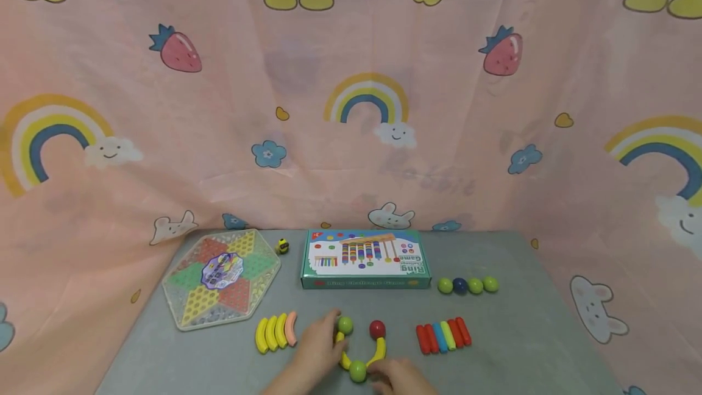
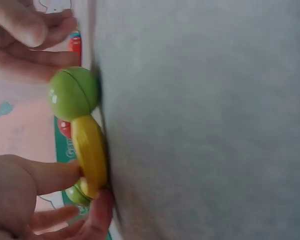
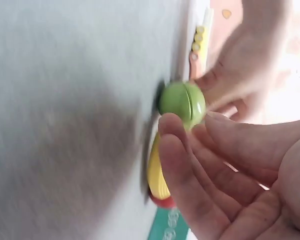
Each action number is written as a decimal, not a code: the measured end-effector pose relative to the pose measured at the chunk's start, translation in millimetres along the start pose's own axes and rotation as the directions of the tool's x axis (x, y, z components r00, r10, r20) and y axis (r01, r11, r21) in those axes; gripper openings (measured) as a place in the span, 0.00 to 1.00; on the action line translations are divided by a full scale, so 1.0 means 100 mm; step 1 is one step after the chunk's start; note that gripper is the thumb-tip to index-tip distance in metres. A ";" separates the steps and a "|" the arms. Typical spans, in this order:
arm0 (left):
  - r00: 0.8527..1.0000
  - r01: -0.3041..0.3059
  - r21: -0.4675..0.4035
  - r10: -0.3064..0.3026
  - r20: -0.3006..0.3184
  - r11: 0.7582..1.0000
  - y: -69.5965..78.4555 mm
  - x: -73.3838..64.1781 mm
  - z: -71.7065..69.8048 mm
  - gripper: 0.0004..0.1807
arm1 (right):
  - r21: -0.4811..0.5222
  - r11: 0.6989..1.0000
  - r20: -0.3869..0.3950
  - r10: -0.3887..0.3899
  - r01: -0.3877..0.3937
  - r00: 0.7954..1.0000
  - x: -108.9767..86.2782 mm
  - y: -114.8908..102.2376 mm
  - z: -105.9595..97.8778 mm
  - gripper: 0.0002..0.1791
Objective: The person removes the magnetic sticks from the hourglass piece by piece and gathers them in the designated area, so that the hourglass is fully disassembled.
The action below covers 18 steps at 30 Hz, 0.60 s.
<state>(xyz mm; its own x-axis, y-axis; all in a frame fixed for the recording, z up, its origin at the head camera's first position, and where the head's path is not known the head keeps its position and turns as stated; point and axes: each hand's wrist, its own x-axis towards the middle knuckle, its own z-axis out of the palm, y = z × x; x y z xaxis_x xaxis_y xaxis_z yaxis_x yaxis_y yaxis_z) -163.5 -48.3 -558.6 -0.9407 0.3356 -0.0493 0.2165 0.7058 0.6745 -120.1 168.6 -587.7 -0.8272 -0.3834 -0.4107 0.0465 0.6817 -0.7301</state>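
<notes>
On the grey table, two yellow curved banana-like pieces and three balls form a V. The left hand (image 1: 318,343) pinches the left yellow curved piece (image 2: 91,152) between thumb and finger. That piece runs from a green ball (image 1: 345,325) at the far end to another green ball (image 1: 358,372) at the near point of the V. A red ball (image 1: 377,329) tops the right yellow curved piece (image 1: 377,353). Close beside the near green ball, the right hand (image 1: 403,377) has loosely bent fingers, their tips overlapping the right piece in the right wrist view.
Left of the hands lie yellow curved pieces (image 1: 271,334) and a pink one (image 1: 290,328). Coloured sticks (image 1: 443,336) and a row of balls (image 1: 475,286) are at right. Behind stand a game box (image 1: 365,261), a hexagonal board (image 1: 219,279) and a small bee figure (image 1: 282,246).
</notes>
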 end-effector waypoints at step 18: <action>0.933 -0.360 0.078 0.361 -0.004 0.930 -0.06 -0.02 -0.01 0.11 | -0.293 0.948 -0.210 -0.192 0.126 0.959 -0.11 -0.26 -0.36 0.20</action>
<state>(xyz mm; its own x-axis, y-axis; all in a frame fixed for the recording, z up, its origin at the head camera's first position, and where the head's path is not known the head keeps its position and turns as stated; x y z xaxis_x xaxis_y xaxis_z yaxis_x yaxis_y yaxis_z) -162.8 -53.9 -562.4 -0.8001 0.5654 0.2005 0.5601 0.5843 0.5873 -132.4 177.0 -544.5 -0.9195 -0.3679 -0.1385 -0.2243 0.7804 -0.5837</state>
